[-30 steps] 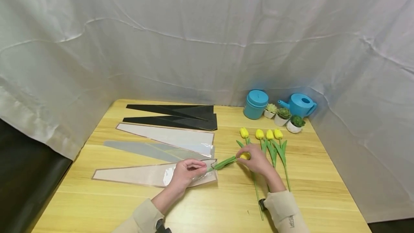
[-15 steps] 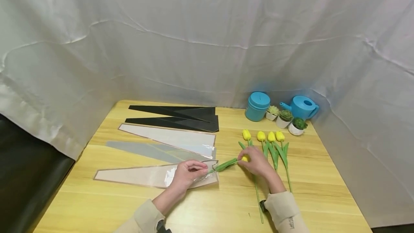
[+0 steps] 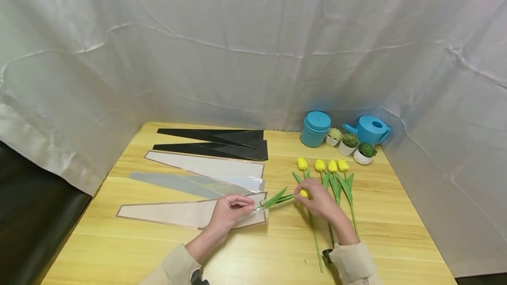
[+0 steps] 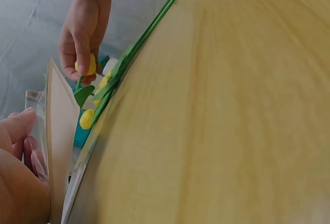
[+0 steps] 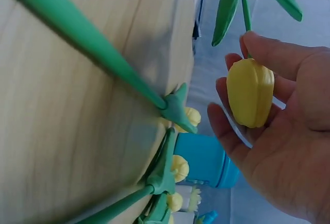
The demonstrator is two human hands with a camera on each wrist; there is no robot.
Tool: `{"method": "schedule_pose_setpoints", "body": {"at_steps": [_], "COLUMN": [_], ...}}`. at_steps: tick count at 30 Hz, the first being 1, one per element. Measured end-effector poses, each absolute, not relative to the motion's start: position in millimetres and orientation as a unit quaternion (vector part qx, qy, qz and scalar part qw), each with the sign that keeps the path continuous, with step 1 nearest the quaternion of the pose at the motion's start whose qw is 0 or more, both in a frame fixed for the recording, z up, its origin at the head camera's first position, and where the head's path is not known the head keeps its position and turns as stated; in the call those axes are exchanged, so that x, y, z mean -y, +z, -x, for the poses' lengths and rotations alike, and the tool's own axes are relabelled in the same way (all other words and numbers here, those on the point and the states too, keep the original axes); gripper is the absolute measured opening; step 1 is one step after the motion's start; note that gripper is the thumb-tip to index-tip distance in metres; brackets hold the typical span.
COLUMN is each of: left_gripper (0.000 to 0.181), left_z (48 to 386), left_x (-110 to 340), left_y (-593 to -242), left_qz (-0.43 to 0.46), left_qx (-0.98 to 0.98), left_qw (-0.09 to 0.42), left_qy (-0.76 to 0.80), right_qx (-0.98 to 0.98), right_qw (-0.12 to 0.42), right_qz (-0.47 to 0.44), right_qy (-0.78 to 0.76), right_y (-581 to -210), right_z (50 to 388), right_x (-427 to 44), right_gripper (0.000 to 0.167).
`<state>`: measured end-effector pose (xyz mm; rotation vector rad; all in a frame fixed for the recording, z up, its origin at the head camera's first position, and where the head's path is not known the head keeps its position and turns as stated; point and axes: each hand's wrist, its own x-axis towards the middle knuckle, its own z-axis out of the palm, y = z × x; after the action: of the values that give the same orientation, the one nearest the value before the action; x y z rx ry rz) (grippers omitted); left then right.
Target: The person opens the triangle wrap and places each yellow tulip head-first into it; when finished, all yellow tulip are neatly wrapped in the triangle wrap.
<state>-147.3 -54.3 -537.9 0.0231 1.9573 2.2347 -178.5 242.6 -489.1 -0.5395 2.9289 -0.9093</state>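
One yellow tulip spans the gap between the hands, its stem pinched just under the bloom by the right hand, its long axis pointing left toward the wide end of the pale wrapper that the left hand pinches.

Leafy yellow tulip at wide end of pale tapered sleeve

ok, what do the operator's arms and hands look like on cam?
Left hand and right hand ungloved. Left sleeve and right sleeve beige; the right has a dark marking, unreadable here. Small dark device at each wrist.
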Motion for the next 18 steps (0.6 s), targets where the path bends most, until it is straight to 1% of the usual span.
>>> {"method": "schedule_pose_setpoints", "body": {"at_steps": [3, 9, 18], "left_gripper": [0.029, 0.029, 0.029], "left_z": [147, 146, 147], "left_x": [54, 54, 52], "left_y": [-537, -538, -536], "left_qz": [-0.015, -0.023, -0.040], "left_qx": [-0.655, -0.658, -0.657], "left_qw": [0.078, 0.074, 0.070], "left_qy": [0.751, 0.749, 0.750], "right_qx": [-0.940, -0.940, -0.941], "right_qw": [0.013, 0.024, 0.033], "right_qz": [0.175, 0.169, 0.162], "right_qy": [-0.293, -0.296, -0.294], "right_y": [-485, -483, -480], "right_z": [175, 169, 164], "right_x": [-241, -237, -225], "right_gripper": [0.005, 0.011, 0.007]}}
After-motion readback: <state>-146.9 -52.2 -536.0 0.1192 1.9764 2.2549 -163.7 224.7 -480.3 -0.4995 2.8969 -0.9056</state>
